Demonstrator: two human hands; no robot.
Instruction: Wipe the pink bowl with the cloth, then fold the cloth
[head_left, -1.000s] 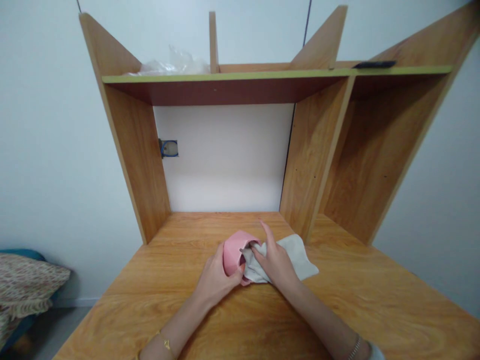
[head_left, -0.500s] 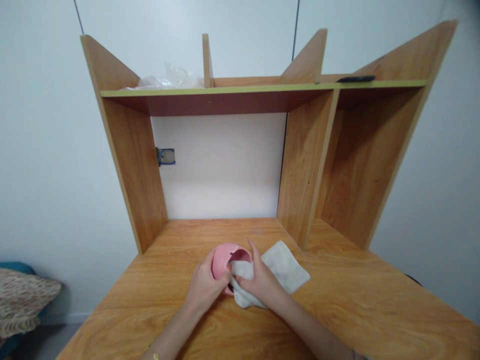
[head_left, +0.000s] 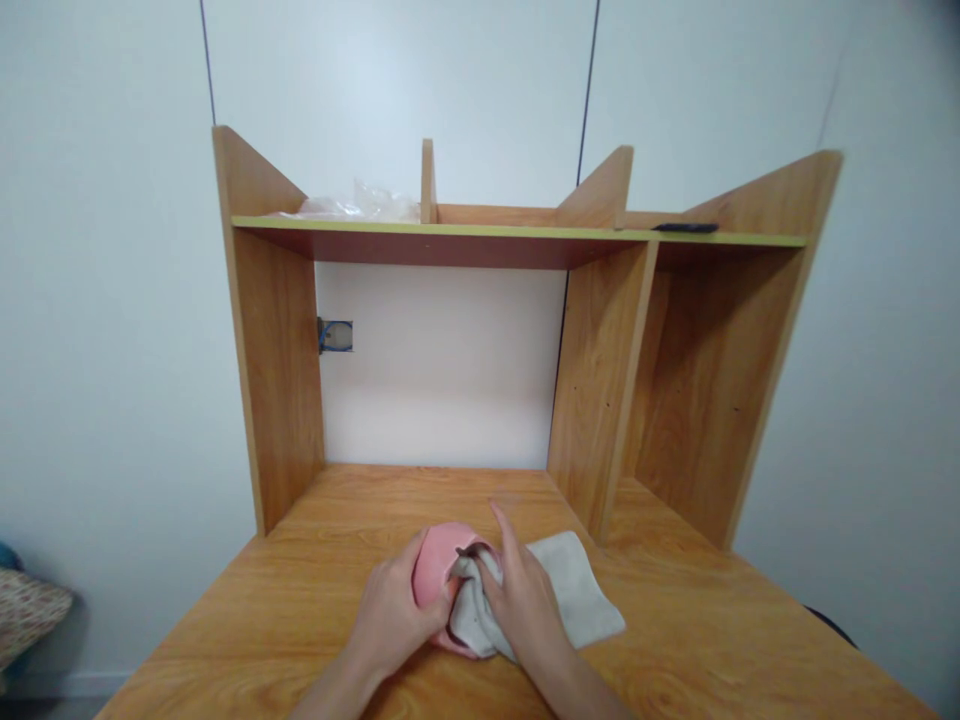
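bowl (head_left: pixel 435 575), pink and tipped on its side with the mouth turned toward 3 o'clock, sits on the desk (head_left: pixel 300 600) near the front edge, at about 6 o'clock in the view. left hand (head_left: pixel 390 615) wraps its back and rim from 9 o'clock, fingers curled and pressed on the outside, thumb at the rim. right hand (head_left: pixel 525 610) comes in from 3 o'clock with a grey cloth (head_left: pixel 570 595) bunched under the fingers and pushed into the mouth of the bowl; the index finger is stretched out toward 12 o'clock, the rest press the cloth down (whether the thumb pinches it from below i cannot tell). the loose half of the cloth lies flat on the desk toward 4 o'clock. behind, at 12 o'clock, stands a hutch (head_left: pixel 592 390) with a shelf (head_left: pixel 450 230) carrying a crumpled plastic bag (head_left: pixel 360 205) at 11 o'clock and a dark flat thing (head_left: pixel 686 228) at 1 o'clock. my guess at the risk: the bowl is held only by one hand on a smooth curved side, so a hard push from the cloth could roll it out of the grip toward 9 o'clock, or slide it along the desk; the trailing cloth could also drag.
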